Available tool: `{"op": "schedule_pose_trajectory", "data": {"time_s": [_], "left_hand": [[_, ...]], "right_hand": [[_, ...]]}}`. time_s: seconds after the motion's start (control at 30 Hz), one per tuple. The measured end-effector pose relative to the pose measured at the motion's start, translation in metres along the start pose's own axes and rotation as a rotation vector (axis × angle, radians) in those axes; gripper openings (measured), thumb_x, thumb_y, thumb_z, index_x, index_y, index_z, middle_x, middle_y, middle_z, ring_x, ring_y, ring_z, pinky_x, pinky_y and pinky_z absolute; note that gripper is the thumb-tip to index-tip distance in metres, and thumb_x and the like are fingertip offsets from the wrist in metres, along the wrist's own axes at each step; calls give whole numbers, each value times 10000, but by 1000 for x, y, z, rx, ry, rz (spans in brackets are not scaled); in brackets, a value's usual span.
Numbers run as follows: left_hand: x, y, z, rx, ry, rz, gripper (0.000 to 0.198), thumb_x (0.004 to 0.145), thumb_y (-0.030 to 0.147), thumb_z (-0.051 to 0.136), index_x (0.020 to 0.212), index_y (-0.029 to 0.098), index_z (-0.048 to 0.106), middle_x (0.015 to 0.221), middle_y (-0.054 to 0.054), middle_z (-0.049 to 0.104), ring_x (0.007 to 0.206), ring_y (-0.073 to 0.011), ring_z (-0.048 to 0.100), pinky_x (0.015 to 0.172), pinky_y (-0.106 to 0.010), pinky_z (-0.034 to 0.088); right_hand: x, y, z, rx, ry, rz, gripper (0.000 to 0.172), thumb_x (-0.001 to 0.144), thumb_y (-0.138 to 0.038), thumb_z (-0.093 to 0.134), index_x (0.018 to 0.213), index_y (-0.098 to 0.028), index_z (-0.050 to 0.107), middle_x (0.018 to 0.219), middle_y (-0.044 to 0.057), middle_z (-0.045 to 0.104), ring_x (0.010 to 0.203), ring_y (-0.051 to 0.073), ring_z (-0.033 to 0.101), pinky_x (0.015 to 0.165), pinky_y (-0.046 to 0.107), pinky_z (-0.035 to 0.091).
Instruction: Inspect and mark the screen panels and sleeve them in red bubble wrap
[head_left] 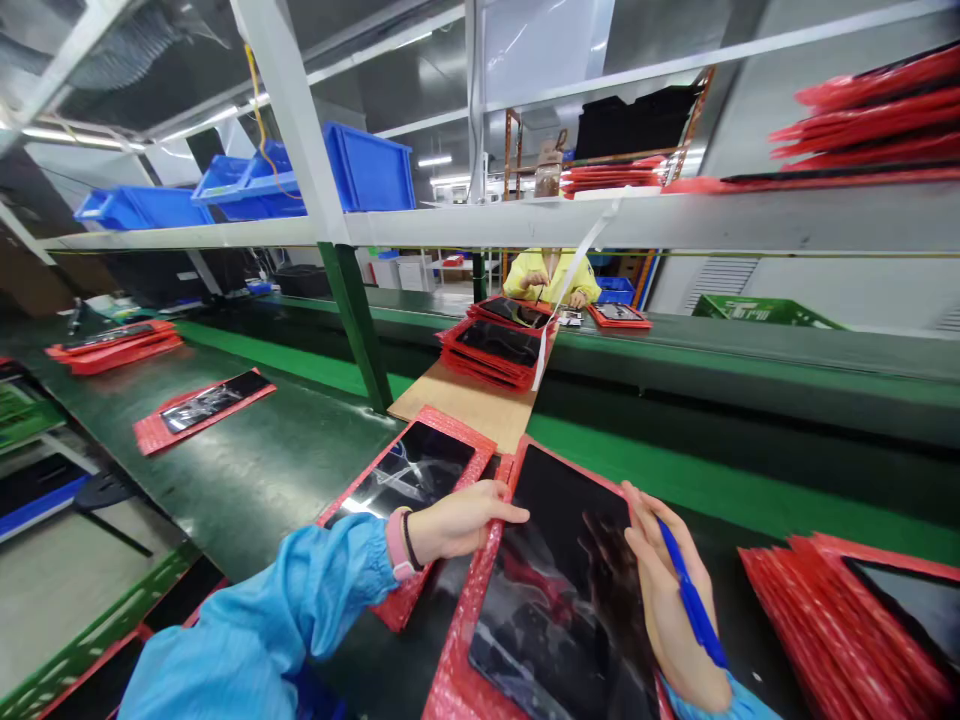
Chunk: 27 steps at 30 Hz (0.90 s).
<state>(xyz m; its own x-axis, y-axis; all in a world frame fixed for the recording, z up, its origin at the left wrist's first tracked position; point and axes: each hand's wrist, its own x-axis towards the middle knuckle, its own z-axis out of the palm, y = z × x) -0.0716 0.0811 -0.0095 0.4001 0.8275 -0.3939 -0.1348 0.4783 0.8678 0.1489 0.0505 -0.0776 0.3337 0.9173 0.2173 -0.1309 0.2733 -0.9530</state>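
On my remote feed, a worker's left hand (469, 520) lies flat at bottom centre of the frame, fingers together, against the edge of a dark glossy panel in a red bubble-wrap sleeve (562, 600). A pale blue smock sleeve (262, 610) covers the forearm, with a pink wristband (397, 548) at the wrist. The right hand (667, 600) has its fingers curled and clamped on a slim blue pen (694, 605), just beside the panel's right edge. A second dark panel in a red bubble-wrap sleeve (409, 470) lies under the left forearm's reach, and a leaning stack of red sleeves (840, 630) sits at lower right.

From here, I judge the pen the main hazard: one slip of the right hand could scratch the bare glass. Skin contact could also smear it, while the loose sleeve could snag the neighbouring panel. A careless elbow could topple the leaning stack.

Beyond a brown cardboard sheet (465, 400), a co-worker in a yellow smock (551, 280) sits at the far end of the green workbench (720, 345). Blue plastic bins (367, 170) line the shelf at upper left. I can read no brand, label or writing anywhere in the frame.
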Motion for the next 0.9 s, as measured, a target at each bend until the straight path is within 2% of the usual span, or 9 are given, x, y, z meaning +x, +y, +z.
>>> {"op": "schedule_pose_trajectory", "data": {"time_s": [0.07,0.17,0.2,0.3,0.4,0.5,0.63,0.77,0.9], "left_hand": [[1,-4,0,-39,4,27,364,503,196,829,712,157,534,629,54,537,573,-70,533,605,-208,417],[-4,-5,-9,-79,-11,80,364,528,141,818,820,149,600,687,30,595,604,-82,566,635,-211,437],[-7,-4,-16,-87,-19,108,368,549,124,806,864,151,618,706,24,609,614,-87,578,641,-212,444],[-13,-1,-45,-97,-10,196,404,614,74,761,989,167,639,729,21,629,626,-97,607,636,-206,464],[-15,2,-87,-105,75,262,408,633,41,740,1007,171,644,723,29,637,593,-81,613,588,-173,462],[-15,5,-132,-105,99,268,425,646,54,724,1045,164,630,770,3,673,627,-115,651,615,-202,499],[-18,4,-182,-91,135,275,494,637,59,705,1111,159,607,810,-15,707,667,-137,679,673,-227,530],[-18,-2,-210,-27,146,249,549,629,62,698,1160,147,585,884,-50,719,757,-181,701,742,-271,540],[-13,-5,-218,87,177,207,568,616,89,710,1169,132,585,894,-84,717,767,-213,699,758,-325,534]], "right_hand": [[7,6,-16,-45,46,-15,426,791,-366,656,1185,-235,558,1322,87,588,1282,290,470,1101,464,313],[25,19,-48,-117,151,-26,459,772,-398,676,1186,-238,563,1340,79,572,1299,280,450,1125,444,257],[32,25,-57,-141,165,-14,476,756,-427,685,1178,-239,569,1328,79,582,1294,278,456,1123,439,260],[50,44,-76,-201,93,81,497,685,-514,711,1082,-223,643,1189,86,672,1194,304,553,1062,440,368],[62,58,-81,-259,36,142,465,625,-541,739,949,-211,695,1015,71,734,1043,310,643,953,420,478],[67,63,-80,-283,5,162,447,601,-523,760,897,-194,703,859,69,752,903,300,688,827,391,536],[69,66,-81,-280,4,167,424,603,-497,772,880,-185,701,846,75,752,879,298,694,793,376,544],[65,69,-85,-220,0,190,475,639,-513,747,994,-206,667,953,69,749,983,292,676,897,388,516],[62,70,-85,-164,5,181,536,624,-527,751,1049,-218,644,1081,75,719,1130,309,603,1034,430,414]]}}
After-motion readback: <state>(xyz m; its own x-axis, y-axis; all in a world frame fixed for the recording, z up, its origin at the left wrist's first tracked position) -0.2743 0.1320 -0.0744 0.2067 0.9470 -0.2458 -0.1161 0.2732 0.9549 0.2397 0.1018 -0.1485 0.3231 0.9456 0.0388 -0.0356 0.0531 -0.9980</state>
